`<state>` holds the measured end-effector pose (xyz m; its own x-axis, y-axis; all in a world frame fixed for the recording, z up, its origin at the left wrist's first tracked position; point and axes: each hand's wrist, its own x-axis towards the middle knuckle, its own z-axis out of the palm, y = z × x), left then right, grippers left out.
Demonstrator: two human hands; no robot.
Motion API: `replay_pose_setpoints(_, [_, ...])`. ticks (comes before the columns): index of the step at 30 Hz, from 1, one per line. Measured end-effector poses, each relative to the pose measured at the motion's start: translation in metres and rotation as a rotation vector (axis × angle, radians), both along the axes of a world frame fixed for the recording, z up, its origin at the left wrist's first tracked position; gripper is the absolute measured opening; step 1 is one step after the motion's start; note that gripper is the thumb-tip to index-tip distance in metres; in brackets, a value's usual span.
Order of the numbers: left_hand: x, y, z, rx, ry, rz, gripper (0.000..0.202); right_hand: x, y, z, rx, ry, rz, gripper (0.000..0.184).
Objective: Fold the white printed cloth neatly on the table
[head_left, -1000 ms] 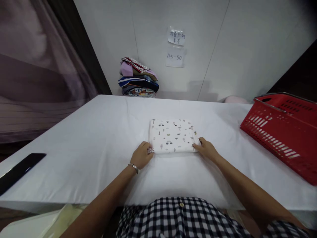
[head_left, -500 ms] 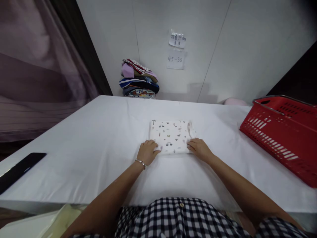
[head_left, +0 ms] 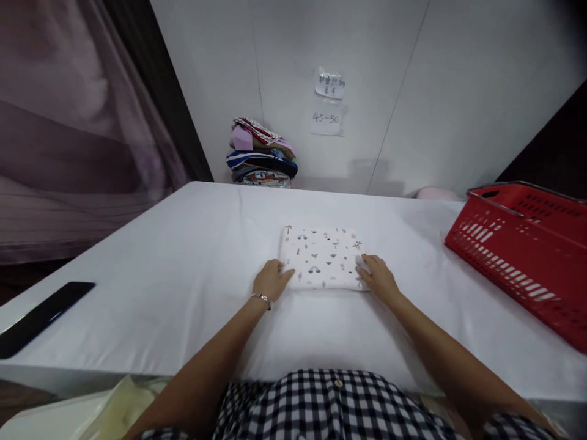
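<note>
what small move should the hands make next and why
Probably a gentle inward pat to square the sides of the folded patterned cloth: it lies flat on the white-covered table, with the left hand at its left side and the right hand at its right, both near the front corners.

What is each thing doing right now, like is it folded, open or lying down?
Printed cloth: folded, lying flat.
Left hand: thumb and fingers apart, at the cloth's left edge.
Right hand: thumb and fingers apart, at its right edge.
Basket: upright, handle lowered.
Clothes: folded, piled up.
Phone: lying flat, screen dark.
Papers: hung up, written on.
Tablecloth: spread out, slightly creased.
</note>
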<state>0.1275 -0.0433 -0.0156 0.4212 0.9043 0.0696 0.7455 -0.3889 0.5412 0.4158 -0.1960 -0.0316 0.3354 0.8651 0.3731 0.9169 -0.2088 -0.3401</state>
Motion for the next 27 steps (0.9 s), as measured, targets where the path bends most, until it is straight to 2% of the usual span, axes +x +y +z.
replay_pose_setpoints(4, [0.008, 0.0, 0.002, -0.08, 0.035, 0.097, 0.046, 0.002, 0.012, -0.005, -0.019, 0.12, -0.144, 0.045])
replay_pose_setpoints(8, [0.012, 0.004, -0.001, -0.114, 0.054, 0.125, 0.051, 0.008, 0.021, -0.007, -0.1, 0.257, -0.243, 0.047])
replay_pose_setpoints(12, [0.015, 0.006, -0.004, -0.067, 0.036, 0.098, 0.038, 0.008, 0.022, 0.0, -0.172, 0.277, -0.23, 0.037])
replay_pose_setpoints(15, [0.017, 0.007, -0.005, -0.051, 0.048, 0.09, 0.029, 0.004, 0.02, 0.006, -0.222, 0.278, -0.248, 0.036])
replay_pose_setpoints(18, [0.017, 0.009, -0.005, -0.082, 0.058, 0.113, 0.027, 0.003, 0.018, 0.009, -0.262, 0.276, -0.26, 0.038])
replay_pose_setpoints(23, [0.021, 0.017, -0.001, -0.199, 0.026, 0.151, 0.042, 0.009, 0.023, 0.012, -0.328, 0.293, -0.268, 0.049])
replay_pose_setpoints(27, [0.034, 0.025, 0.005, -0.206, 0.028, 0.174, 0.058, 0.013, 0.039, 0.014, -0.356, 0.28, -0.304, 0.063])
